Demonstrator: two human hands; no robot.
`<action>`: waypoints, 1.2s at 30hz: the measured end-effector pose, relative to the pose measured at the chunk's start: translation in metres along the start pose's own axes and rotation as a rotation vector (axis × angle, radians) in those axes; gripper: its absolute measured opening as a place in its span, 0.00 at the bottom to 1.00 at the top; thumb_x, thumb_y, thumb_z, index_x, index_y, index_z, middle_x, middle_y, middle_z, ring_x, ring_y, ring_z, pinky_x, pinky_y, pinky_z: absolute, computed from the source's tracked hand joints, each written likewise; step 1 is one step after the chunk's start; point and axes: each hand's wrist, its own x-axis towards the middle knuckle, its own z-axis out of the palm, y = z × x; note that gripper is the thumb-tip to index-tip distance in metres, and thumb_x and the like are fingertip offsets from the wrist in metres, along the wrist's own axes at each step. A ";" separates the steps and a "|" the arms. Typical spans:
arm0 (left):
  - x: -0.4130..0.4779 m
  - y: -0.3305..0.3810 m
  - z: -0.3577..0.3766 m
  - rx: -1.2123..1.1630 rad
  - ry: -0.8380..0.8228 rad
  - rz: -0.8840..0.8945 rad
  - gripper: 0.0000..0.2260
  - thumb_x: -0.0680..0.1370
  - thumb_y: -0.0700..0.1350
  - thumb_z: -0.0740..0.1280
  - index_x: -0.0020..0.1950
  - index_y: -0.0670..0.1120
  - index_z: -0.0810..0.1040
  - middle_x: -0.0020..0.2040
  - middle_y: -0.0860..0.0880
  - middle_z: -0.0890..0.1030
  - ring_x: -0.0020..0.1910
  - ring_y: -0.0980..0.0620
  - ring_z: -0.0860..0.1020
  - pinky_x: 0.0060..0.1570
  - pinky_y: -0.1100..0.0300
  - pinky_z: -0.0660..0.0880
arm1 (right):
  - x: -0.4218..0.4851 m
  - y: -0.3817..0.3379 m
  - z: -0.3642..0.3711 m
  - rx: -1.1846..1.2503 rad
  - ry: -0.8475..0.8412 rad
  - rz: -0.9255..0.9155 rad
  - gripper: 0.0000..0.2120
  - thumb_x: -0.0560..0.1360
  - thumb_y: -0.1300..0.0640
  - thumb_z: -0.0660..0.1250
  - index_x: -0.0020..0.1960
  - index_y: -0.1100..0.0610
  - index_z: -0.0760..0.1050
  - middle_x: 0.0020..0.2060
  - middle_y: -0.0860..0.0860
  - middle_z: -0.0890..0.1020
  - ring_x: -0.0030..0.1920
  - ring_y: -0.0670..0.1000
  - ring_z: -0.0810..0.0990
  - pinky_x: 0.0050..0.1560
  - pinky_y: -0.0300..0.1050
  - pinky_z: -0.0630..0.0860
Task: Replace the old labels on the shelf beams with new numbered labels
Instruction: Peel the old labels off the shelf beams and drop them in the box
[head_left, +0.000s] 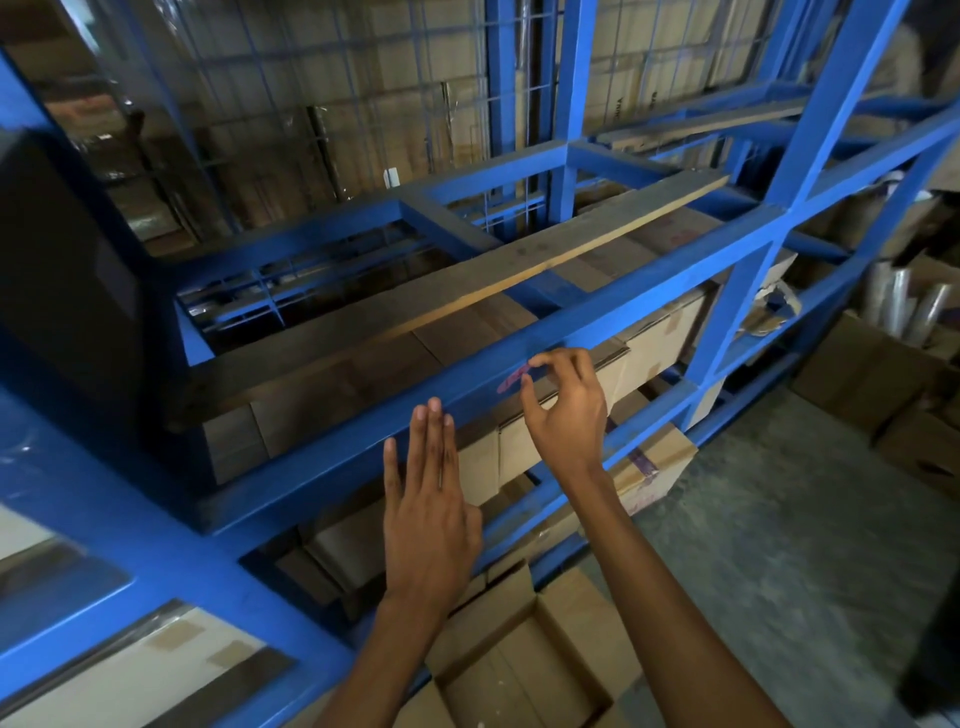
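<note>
Right grip (563, 410) pinching edge of pink label (511, 378) on blue shelf beam (649, 306); left grip (428, 499) resting flat, fingers extended, empty. Risk: label tearing, leaving residue if peeling too fast.

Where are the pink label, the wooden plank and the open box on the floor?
pink label (511, 378), head view, its middle on the blue beam
wooden plank (545, 257), head view, top face
open box (524, 670), head view, inside bottom

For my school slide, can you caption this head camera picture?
Right hand pinches a pink label on the blue shelf beam; left hand rests flat nearby.
</note>
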 end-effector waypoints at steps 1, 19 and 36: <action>0.000 0.000 0.000 0.001 0.000 -0.001 0.42 0.81 0.50 0.58 0.82 0.41 0.31 0.81 0.43 0.24 0.80 0.46 0.25 0.77 0.41 0.26 | 0.001 0.000 0.000 -0.005 -0.008 -0.002 0.07 0.76 0.59 0.72 0.53 0.58 0.81 0.51 0.53 0.79 0.47 0.50 0.82 0.47 0.49 0.81; -0.001 -0.003 0.002 0.051 0.030 0.018 0.42 0.79 0.48 0.61 0.83 0.40 0.37 0.84 0.41 0.31 0.83 0.45 0.31 0.80 0.41 0.32 | 0.011 -0.001 -0.003 -0.030 -0.045 -0.073 0.05 0.74 0.63 0.71 0.50 0.60 0.79 0.44 0.53 0.83 0.44 0.51 0.82 0.45 0.53 0.81; -0.010 -0.014 0.002 -0.019 0.029 -0.012 0.45 0.75 0.46 0.65 0.84 0.39 0.41 0.85 0.41 0.37 0.84 0.45 0.36 0.82 0.45 0.36 | -0.076 -0.017 -0.019 0.065 -0.049 0.015 0.06 0.73 0.66 0.71 0.49 0.60 0.81 0.44 0.52 0.80 0.41 0.50 0.78 0.43 0.47 0.78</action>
